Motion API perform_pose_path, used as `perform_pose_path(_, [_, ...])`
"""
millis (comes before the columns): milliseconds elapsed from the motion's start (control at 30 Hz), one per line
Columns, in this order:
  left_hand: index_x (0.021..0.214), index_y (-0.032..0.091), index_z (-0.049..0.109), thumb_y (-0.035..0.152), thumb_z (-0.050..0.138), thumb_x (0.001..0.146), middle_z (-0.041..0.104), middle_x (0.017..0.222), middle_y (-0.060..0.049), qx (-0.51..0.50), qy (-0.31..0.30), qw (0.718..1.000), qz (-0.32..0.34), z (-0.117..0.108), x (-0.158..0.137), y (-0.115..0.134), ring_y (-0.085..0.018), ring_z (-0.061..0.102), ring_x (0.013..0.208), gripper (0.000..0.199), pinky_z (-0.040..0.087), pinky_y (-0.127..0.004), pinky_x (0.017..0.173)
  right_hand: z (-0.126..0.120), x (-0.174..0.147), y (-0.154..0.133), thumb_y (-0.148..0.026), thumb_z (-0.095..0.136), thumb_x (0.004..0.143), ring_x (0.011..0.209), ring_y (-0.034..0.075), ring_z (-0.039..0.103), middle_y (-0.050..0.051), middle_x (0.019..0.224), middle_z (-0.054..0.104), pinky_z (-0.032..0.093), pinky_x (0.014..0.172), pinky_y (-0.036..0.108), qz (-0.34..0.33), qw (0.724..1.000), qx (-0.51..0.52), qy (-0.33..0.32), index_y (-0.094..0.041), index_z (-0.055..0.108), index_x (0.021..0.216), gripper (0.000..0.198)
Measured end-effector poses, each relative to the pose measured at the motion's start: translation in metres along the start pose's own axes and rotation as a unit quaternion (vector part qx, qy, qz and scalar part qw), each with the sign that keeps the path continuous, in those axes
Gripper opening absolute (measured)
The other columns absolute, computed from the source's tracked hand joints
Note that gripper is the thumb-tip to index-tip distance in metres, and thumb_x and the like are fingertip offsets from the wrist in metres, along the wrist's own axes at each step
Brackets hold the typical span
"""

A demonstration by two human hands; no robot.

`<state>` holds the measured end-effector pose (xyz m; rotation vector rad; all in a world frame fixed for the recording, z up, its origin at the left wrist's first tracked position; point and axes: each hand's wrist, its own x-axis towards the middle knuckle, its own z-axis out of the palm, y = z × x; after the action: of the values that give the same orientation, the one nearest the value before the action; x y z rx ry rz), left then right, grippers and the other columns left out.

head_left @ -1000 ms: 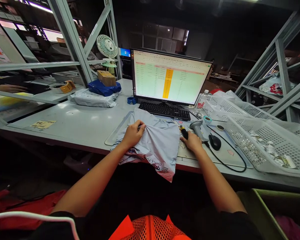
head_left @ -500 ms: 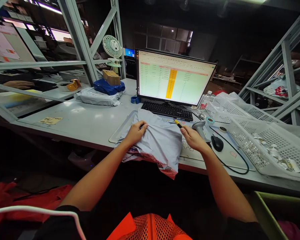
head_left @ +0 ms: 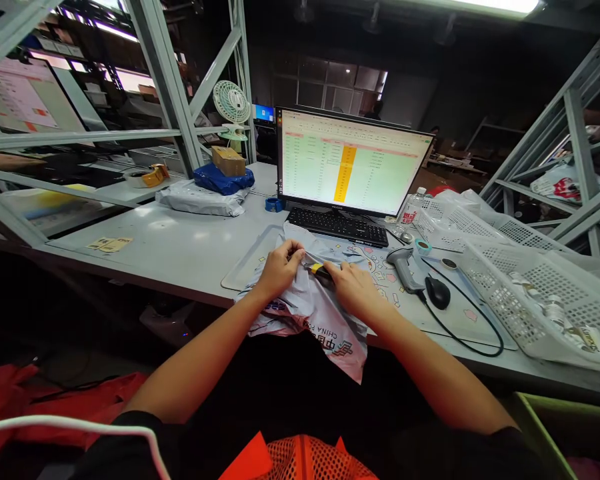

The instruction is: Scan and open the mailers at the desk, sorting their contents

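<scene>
A crumpled white plastic mailing bag (head_left: pixel 300 300), printed with "CHINA PO…", lies at the desk's front edge with one corner hanging over. My left hand (head_left: pixel 280 270) is closed on its upper part, thumb and fingers pinching the plastic. In my right hand (head_left: pixel 354 288) is a yellow-and-black utility knife (head_left: pixel 322 271). Its tip points left and meets the bag close to my left fingertips. The blade itself is too small to make out clearly. What the bag contains is hidden.
Behind the bag stand a keyboard (head_left: pixel 337 227) and a monitor (head_left: pixel 355 160). To the right are a barcode scanner (head_left: pixel 404 269), a mouse (head_left: pixel 437 292) and white baskets (head_left: pixel 505 300) with small bottles. Parcels (head_left: pixel 203 199) lie at the left by a metal frame (head_left: pixel 165 80).
My right hand has moved left with the knife, from beside the bag onto it near my left hand. The bag is more bunched, and its front corner hangs lower.
</scene>
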<state>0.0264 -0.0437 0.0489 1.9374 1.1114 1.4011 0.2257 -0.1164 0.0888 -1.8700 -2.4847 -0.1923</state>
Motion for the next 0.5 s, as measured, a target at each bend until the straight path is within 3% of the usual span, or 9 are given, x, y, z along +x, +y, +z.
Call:
perform_pose_path(233, [0.098,0.02,0.061,0.032,0.049,0.103,0.071,0.088,-0.005,0.11,0.023,0.981,0.156,0.003,-0.015,0.0,-0.021,0.068,0.081,0.018,0.051,-0.032,0.078,-0.003,0.007,0.016,-0.017,0.035,0.108,0.107,0.031,0.069,0.014,0.117,0.071,0.049,0.084,0.037,0.007,0.999,-0.033,-0.035,-0.023,0.055,0.137,0.035])
perform_pose_path(367, [0.099,0.021,0.06,0.03,0.049,0.104,0.071,0.088,-0.005,0.133,0.029,0.974,0.181,0.002,-0.015,-0.01,-0.02,0.069,0.08,0.016,0.051,-0.031,0.075,0.005,0.004,0.05,-0.014,0.039,0.105,0.107,0.031,0.07,0.013,0.118,0.072,0.049,0.083,0.036,0.035,0.997,-0.032,-0.059,-0.023,0.057,0.134,0.036])
perform_pose_path(500, [0.098,0.021,0.059,0.032,0.048,0.104,0.071,0.087,-0.005,0.129,0.042,0.977,0.165,0.002,-0.014,-0.013,-0.021,0.069,0.08,0.017,0.05,-0.032,0.074,0.017,-0.002,0.086,-0.016,0.038,0.106,0.112,0.031,0.069,0.015,0.123,0.071,0.049,0.086,0.037,0.104,0.992,-0.027,-0.073,-0.024,0.055,0.143,0.041])
